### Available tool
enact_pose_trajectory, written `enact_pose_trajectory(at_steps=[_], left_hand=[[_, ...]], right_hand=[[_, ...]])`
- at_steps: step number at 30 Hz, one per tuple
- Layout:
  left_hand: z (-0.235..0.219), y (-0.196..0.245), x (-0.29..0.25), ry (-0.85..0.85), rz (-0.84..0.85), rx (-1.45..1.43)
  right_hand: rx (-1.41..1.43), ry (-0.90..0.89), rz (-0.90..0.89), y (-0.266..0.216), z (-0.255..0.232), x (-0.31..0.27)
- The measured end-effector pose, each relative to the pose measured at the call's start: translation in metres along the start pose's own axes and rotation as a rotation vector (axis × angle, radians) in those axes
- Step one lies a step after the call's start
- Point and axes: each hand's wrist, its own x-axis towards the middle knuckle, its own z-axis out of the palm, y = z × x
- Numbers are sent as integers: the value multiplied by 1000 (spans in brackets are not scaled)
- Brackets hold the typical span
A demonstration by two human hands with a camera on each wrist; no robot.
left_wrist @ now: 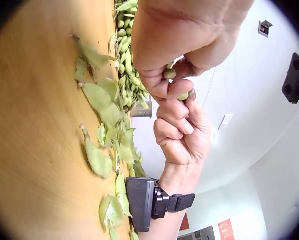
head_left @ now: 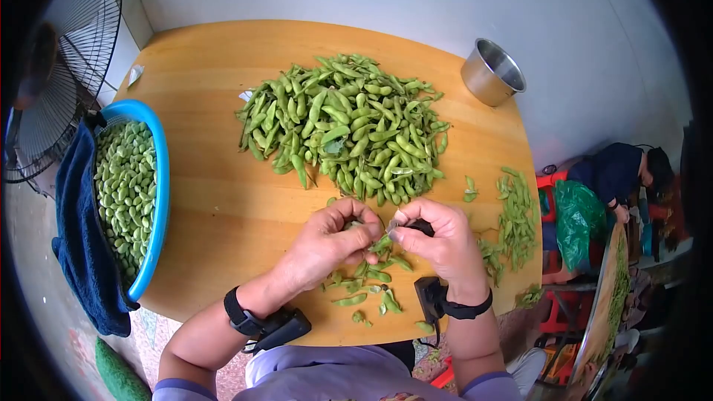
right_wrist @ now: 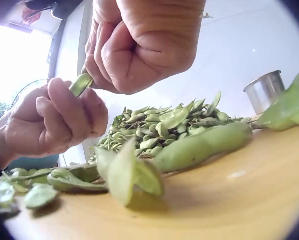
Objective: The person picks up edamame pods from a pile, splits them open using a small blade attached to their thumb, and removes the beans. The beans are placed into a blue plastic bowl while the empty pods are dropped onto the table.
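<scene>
Over the near edge of the table, both hands meet at one green soybean pod (right_wrist: 81, 84). The left hand (head_left: 327, 241) grips it between thumb and curled fingers. From the other side the right hand (head_left: 438, 241) pinches the pod's end with thumb and forefinger. In the left wrist view, a round green bean (left_wrist: 169, 74) shows between the left hand's fingers. Below the hands lie split, flattened pods (head_left: 371, 275) on the wood. A large heap of full pods (head_left: 356, 126) sits just beyond the fingertips.
A blue basin (head_left: 162, 178) of shelled beans (head_left: 126, 186) stands left, a dark towel (head_left: 82, 230) over its rim. At the back right of the table (head_left: 200, 119) is a steel cup (head_left: 490, 74). More pods (head_left: 516, 215) lie right; a fan (head_left: 67, 59) stands left. Another person (head_left: 613, 174) sits far right.
</scene>
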Motion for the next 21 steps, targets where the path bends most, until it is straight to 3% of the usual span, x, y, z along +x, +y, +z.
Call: enact_pose_trajectory(at_steps=[10, 14, 17, 19, 21], left_hand=[[2, -4, 0, -46, -143, 93], [1, -3, -1, -63, -138, 37], [-2, -4, 0, 0, -86, 199], [-1, -5, 1, 29, -64, 88], [-2, -5, 0, 26, -87, 74]], right_hand=[[64, 56, -19, 2, 1, 1], [130, 58, 24, 1, 2, 2], [132, 41, 67, 3, 4, 2], [-86, 24, 25, 6, -3, 3], [-50, -2, 40, 4, -3, 3]])
